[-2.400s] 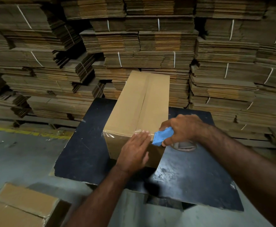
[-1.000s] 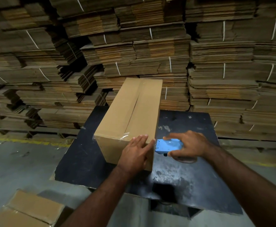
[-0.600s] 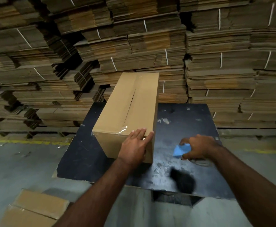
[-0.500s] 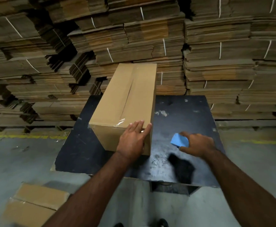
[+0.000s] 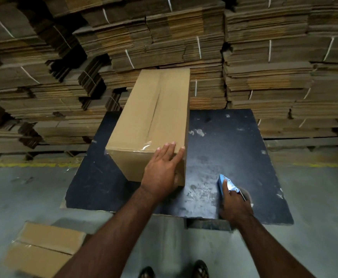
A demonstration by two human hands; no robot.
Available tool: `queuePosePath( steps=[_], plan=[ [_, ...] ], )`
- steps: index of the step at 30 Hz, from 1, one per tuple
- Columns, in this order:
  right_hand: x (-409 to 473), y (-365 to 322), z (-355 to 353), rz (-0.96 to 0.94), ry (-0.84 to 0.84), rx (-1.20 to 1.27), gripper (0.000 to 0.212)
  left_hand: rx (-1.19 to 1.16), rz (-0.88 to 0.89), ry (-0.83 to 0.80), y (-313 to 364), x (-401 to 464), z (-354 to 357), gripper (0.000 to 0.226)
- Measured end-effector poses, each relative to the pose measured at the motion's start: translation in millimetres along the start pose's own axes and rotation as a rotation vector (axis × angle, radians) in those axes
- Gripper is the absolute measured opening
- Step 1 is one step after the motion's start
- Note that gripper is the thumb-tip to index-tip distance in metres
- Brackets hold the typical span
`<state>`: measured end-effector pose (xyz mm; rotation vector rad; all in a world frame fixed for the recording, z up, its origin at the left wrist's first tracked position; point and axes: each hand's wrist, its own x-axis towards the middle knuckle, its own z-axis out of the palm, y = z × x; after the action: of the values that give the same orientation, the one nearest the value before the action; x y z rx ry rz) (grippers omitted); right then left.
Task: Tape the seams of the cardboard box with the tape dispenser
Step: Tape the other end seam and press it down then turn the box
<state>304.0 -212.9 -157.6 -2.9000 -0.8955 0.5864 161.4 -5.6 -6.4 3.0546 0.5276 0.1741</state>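
A long brown cardboard box (image 5: pixel 154 113) lies on the black table (image 5: pixel 220 145), its top seam running away from me, with clear tape shining over the near top edge. My left hand (image 5: pixel 162 173) lies flat on the box's near right corner, fingers spread over the edge. My right hand (image 5: pixel 234 205) grips the blue tape dispenser (image 5: pixel 224 183) low on the table near its front edge, well to the right of the box. The tape roll is mostly hidden behind that hand.
Tall stacks of strapped flat cardboard (image 5: pixel 184 47) fill the whole background behind the table. Another taped box (image 5: pixel 43 249) lies on the concrete floor at lower left. A yellow floor line (image 5: pixel 27 164) runs at left. My shoes (image 5: pixel 200 269) show at the bottom.
My right hand has carried the dispenser away from the box's near corner, rightward and down to the table's front area. My left hand has stayed on the box corner.
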Motion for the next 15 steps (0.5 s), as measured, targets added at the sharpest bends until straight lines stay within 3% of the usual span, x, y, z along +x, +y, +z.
queuePosePath(
  steps=[1,3,5,7,8,11,13,15],
  plan=[
    [0.0,-0.4,-9.1,-0.036,-0.003,-0.022,0.091,-0.05,0.002,-0.001,-0.8,-0.8,-2.8,0.082],
    [-0.6,-5.4,-29.5,-0.01,-0.025,-0.018,0.074,-0.239,-0.051,0.08,-6.3,-7.3,-8.2,0.071],
    [-4.6,-17.1,-49.1,0.001,-0.007,0.043,0.059,-0.432,-0.184,0.311,-20.7,-18.5,-8.8,0.047],
    [-11.5,-35.6,-69.0,-0.052,0.139,0.235,0.045,-0.625,-0.462,0.535,-41.6,-29.9,-9.3,0.014],
    [-17.3,-48.1,-80.1,-0.085,0.247,0.343,0.034,-0.776,-0.641,0.589,-54.2,-34.9,-10.3,0.009],
    [-34.5,-101.9,-121.5,-0.197,0.563,0.499,0.016,-1.323,-1.148,0.657,-92.3,-47.4,-17.9,0.023],
    [-40.2,-144.7,-142.9,-0.322,0.636,0.52,0.014,-1.504,-1.305,0.596,-119.1,-54.1,-18.0,0.034],
    [-39.6,-187.1,-152.9,-0.443,0.614,0.514,0.017,-1.622,-1.332,0.407,-140.1,-56.1,-17.2,0.048]
  ],
)
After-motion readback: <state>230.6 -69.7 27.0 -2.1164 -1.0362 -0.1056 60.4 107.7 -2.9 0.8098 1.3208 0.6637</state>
